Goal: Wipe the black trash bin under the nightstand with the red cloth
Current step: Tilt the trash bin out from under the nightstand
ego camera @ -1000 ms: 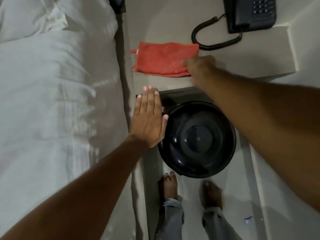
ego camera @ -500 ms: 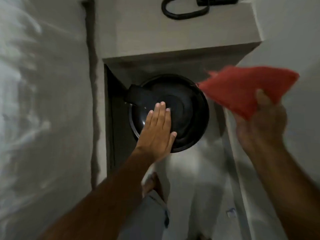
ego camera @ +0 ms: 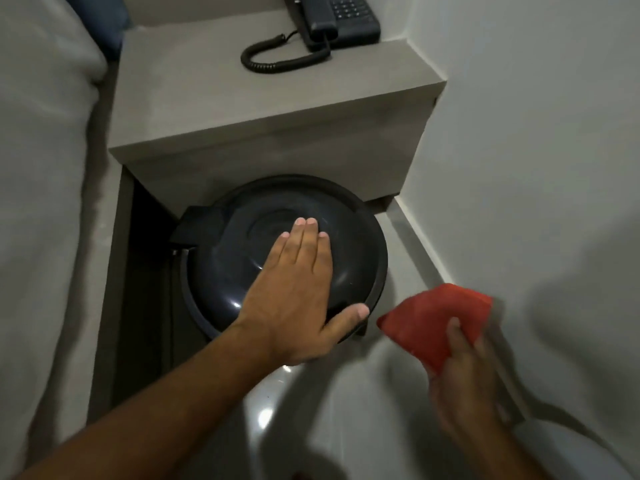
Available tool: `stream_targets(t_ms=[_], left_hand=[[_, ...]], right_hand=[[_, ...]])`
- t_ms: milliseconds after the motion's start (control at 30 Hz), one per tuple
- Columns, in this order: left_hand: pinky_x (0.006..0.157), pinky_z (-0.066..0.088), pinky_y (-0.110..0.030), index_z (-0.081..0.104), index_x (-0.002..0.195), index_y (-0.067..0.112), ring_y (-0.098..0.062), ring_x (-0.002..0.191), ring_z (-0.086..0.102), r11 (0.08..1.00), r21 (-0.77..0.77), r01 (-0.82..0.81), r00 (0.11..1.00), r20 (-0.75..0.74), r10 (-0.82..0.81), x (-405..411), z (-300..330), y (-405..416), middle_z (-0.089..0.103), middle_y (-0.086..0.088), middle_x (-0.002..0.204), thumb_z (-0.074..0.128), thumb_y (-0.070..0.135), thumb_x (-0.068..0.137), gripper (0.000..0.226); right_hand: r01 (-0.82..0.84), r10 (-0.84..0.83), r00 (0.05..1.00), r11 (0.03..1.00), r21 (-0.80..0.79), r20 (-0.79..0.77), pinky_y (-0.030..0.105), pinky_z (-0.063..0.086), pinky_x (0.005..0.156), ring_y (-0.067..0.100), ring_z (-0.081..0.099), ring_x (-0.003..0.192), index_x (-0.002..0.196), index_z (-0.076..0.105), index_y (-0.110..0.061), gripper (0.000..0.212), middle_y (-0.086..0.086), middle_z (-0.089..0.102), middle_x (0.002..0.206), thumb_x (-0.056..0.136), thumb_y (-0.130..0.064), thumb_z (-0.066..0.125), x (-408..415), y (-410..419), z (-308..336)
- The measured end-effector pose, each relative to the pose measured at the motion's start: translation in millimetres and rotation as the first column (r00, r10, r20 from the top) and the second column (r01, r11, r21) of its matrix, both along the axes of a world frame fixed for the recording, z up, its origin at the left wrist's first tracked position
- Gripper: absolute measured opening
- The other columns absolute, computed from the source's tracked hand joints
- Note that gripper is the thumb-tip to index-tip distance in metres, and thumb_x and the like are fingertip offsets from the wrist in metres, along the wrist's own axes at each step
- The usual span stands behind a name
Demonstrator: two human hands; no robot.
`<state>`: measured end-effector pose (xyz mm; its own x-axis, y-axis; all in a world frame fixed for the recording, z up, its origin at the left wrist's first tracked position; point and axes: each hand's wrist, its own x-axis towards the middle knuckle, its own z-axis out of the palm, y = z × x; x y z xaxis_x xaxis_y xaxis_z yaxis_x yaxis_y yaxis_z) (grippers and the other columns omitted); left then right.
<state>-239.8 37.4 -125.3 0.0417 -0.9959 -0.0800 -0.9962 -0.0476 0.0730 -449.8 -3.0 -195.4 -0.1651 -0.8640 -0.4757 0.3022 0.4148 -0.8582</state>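
The round black trash bin [ego camera: 349,258] stands on the floor, half under the grey nightstand [ego camera: 194,98], its domed lid facing up. My left hand [ego camera: 294,292] lies flat on the lid, fingers together and thumb spread over the near rim. My right hand [ego camera: 467,382] holds the folded red cloth [ego camera: 433,317] just right of the bin, a little apart from its rim, above the floor.
A black corded phone [ego camera: 343,15] sits at the back of the nightstand top. The white bed [ego camera: 41,202] runs along the left. A white wall [ego camera: 536,133] closes the right side. Glossy grey floor [ego camera: 311,410] lies in front.
My right hand lifted the red cloth off the nightstand and brought it down beside the bin. My left hand moved from the bin's left edge onto its lid.
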Motion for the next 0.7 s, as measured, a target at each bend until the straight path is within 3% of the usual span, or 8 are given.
stream_targets(t_ms=[67, 133, 200, 367, 467, 567, 700], left_hand=[[0.121, 0.006, -0.051, 0.003, 0.152, -0.004, -0.035, 0.15, -0.007, 1.0, 0.03, 0.007, 0.999, 0.052, -0.008, -1.7, 1.6, -0.3, -0.002, -0.026, 0.162, 0.02, 0.093, 0.068, 0.129], [0.121, 0.007, -0.051, 0.002, 0.152, -0.004, -0.037, 0.15, -0.006, 0.999, 0.045, -0.019, 0.995, 0.095, 0.015, -7.2, 2.5, -3.1, -0.002, -0.026, 0.162, 0.034, 0.094, 0.06, 0.138], [0.121, 0.009, -0.052, 0.005, 0.151, -0.005, -0.04, 0.149, -0.002, 0.997, 0.033, -0.071, 0.993, 0.101, 0.067, -18.2, 6.3, -7.6, 0.001, -0.028, 0.161, 0.047, 0.086, 0.057, 0.138], [0.122, 0.01, -0.049, 0.012, 0.15, -0.004, -0.037, 0.15, 0.004, 0.993, -0.013, -0.117, 0.993, 0.004, 0.117, -26.4, 15.3, -10.1, 0.009, -0.026, 0.161, 0.054, 0.079, 0.054, 0.133], [0.12, 0.01, -0.039, 0.019, 0.15, -0.001, -0.032, 0.15, 0.011, 0.986, -0.102, -0.132, 0.989, -0.075, 0.125, -7.0, 19.8, -2.2, 0.017, -0.022, 0.161, 0.058, 0.077, 0.052, 0.131], [0.12, 0.01, -0.044, 0.018, 0.15, -0.003, -0.034, 0.15, 0.008, 0.998, -0.049, -0.029, 1.0, -0.006, 0.029, 4.9, 13.5, 16.3, 0.014, -0.024, 0.161, 0.059, 0.076, 0.056, 0.129], [0.121, 0.008, -0.048, 0.013, 0.151, -0.004, -0.035, 0.151, -0.001, 0.998, 0.037, 0.047, 0.992, 0.118, -0.051, -5.5, 1.3, 21.7, 0.006, -0.025, 0.162, 0.056, 0.076, 0.061, 0.128]], right_hand=[[-0.022, 0.023, 1.0, 0.998, -0.057, 0.017, 0.05, 0.05, 0.098, 0.018, 0.067, 0.093, 0.11, 0.064, -0.023, 0.017, 0.001, 0.071, 0.108, 0.102, -0.02, 0.049, 5.3, -1.7, -7.6], [-0.037, 0.039, 0.999, 0.996, -0.076, 0.026, 0.05, 0.051, 0.097, 0.015, 0.065, 0.091, 0.105, 0.061, -0.025, 0.014, -0.008, 0.066, 0.1, 0.103, -0.02, 0.048, 9.6, -2.3, -11.1], [-0.065, 0.072, 0.992, 0.995, -0.07, 0.099, 0.053, 0.05, 0.099, 0.015, 0.064, 0.096, 0.114, 0.058, -0.029, 0.016, -0.01, 0.065, 0.103, 0.103, -0.021, 0.048, 6.3, 1.1, -12.0], [-0.153, 0.158, 0.983, 0.987, -0.055, 0.097, 0.047, 0.053, 0.094, 0.01, 0.072, 0.089, 0.098, 0.064, -0.037, 0.022, -0.012, 0.075, 0.092, 0.103, -0.022, 0.049, -14.3, 8.4, -10.8], [-0.172, 0.178, 0.974, 0.984, -0.053, 0.138, 0.055, 0.051, 0.099, 0.019, 0.069, 0.101, 0.111, 0.063, -0.034, 0.019, -0.007, 0.071, 0.107, 0.102, -0.023, 0.05, -25.2, 1.3, -13.1], [-0.151, 0.151, 0.972, 0.988, -0.015, 0.179, 0.061, 0.047, 0.102, 0.028, 0.063, 0.112, 0.136, 0.051, -0.027, 0.034, 0.002, 0.064, 0.122, 0.103, -0.024, 0.05, -28.0, -5.2, -15.1], [-0.086, 0.085, 0.974, 0.996, -0.001, 0.211, 0.059, 0.05, 0.099, 0.019, 0.064, 0.103, 0.137, 0.051, -0.028, 0.035, -0.007, 0.064, 0.111, 0.102, -0.023, 0.05, -27.6, -10.6, -15.5]])
